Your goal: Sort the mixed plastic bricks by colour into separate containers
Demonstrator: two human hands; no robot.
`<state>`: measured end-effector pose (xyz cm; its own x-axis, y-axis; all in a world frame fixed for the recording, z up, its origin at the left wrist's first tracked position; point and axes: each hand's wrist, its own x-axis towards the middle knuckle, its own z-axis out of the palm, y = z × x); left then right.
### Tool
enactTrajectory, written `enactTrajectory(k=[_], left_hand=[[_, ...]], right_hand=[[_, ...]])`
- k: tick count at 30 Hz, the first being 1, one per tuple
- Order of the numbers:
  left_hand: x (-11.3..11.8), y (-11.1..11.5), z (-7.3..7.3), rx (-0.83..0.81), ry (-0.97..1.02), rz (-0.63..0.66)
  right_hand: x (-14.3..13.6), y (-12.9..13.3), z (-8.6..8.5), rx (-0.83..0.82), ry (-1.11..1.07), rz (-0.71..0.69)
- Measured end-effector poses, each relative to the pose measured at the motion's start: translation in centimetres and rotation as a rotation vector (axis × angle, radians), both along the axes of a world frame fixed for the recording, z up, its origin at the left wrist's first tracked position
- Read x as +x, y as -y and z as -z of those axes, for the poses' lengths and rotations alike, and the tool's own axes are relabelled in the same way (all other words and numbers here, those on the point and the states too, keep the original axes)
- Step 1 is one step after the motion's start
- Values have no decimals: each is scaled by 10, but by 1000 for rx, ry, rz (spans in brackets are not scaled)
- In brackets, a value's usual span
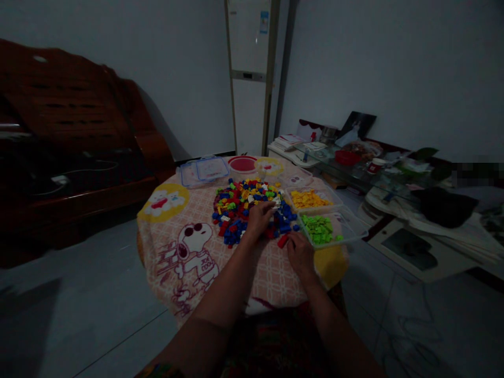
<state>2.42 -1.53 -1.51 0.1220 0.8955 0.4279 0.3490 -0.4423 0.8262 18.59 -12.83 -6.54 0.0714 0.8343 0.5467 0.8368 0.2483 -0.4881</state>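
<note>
A heap of mixed toy building bricks (pixel 232 231) in red, blue, yellow, green and white lies mid-table. My left hand (pixel 259 219) is over the heap, its fingers bent together beside a white brick (pixel 276 200). What its fingertips hold, if anything, is too small to make out. At the heap's near right edge, my right hand (pixel 301 254) pinches a red brick (pixel 282 241). Just beyond that hand, a clear plastic box (pixel 356 231) contains green bricks (pixel 321 229). Behind it, yellow bricks (pixel 309 199) fill another clear compartment.
A pink patterned cloth (pixel 275 278) covers the round table. Clear lids with blue rims (pixel 212 168) and a red round piece (pixel 242 164) lie at the back. To the right stands a cluttered glass-topped stand (pixel 362 176); a wooden bench (pixel 71 131) is at left.
</note>
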Motion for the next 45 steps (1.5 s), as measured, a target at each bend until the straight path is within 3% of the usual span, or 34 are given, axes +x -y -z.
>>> enactTrajectory(k=[5,8,14,22,26,34,39,42,45], left_hand=[[-47,-15,-5,16,-198,-411],[-69,-21,-3,-24,-322,-564],[-80,-23,2,-162,-436,-598],[-81,-26,0,-232,-211,-627],[-66,-23,-1,-98,-64,-464],[3,0,-4,59,-14,150],[44,10,3,137,-1,470],[51,11,9,162,2,585],[45,8,14,139,34,580]], right_hand=[[2,-2,4,6,3,-3],[2,-2,5,16,-5,-5],[1,-2,4,22,-13,-4],[1,-3,4,24,-25,-15],[2,-4,5,20,-21,-11],[-1,-1,1,17,-13,-5],[2,-2,4,1,28,-5],[2,-2,4,-16,50,17],[2,-2,4,-7,41,12]])
